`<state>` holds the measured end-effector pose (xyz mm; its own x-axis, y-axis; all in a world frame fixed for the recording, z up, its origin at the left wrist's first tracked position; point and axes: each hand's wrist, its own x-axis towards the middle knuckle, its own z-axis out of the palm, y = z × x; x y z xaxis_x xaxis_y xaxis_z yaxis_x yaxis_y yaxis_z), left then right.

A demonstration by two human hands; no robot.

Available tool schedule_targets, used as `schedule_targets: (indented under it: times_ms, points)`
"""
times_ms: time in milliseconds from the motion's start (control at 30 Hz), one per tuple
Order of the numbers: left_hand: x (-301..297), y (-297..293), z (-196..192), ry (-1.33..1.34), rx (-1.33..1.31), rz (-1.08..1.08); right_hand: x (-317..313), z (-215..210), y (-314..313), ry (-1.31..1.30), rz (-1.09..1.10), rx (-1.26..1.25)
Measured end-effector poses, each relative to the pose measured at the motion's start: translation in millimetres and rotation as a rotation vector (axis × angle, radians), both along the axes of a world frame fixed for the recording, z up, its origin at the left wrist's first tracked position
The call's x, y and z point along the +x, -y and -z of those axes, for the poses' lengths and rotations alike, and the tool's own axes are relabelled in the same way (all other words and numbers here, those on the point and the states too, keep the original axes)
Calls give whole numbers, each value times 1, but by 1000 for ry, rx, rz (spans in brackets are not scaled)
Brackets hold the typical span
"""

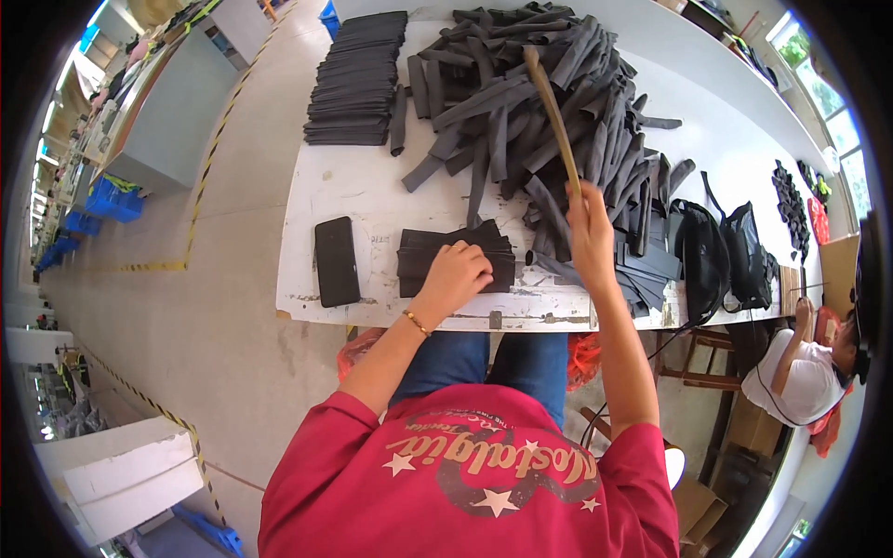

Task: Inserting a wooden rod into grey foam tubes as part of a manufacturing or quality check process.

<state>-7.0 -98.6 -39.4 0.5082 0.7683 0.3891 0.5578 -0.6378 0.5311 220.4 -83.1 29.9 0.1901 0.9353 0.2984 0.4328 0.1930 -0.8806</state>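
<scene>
Item: my left hand (456,272), fingers curled, pressing a small stack of flat dark fabric strips (454,257) at the white table (353,186) edge. My right hand (590,232) closed around a thin wooden stick (553,116), angled over the loose strip pile (549,102).

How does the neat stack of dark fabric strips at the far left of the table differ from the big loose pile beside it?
The neat stack of dark fabric strips lies flat with aligned edges; the big loose pile of dark fabric strips is tangled, pointing many ways. The stack is narrow; the pile spreads much wider. Both rest on the white table and look like the same dark grey material.
</scene>
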Motion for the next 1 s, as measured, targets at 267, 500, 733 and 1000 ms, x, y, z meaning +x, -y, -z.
schedule_targets:
  times_ms: [267,500,733,1000]
  points:
    - [-16,-12,-28,279,-430,-10,100,-8,135,735,-108,-75]
    - [-16,-9,-37,218,-421,16,110,-14,138,856,-179,-61]
    - [19,2,-44,163,-176,211,49,7,106,779,-304,-16]
    - [-7,25,-57,1091,-302,-344,-13,66,119,-234,-401,-514]
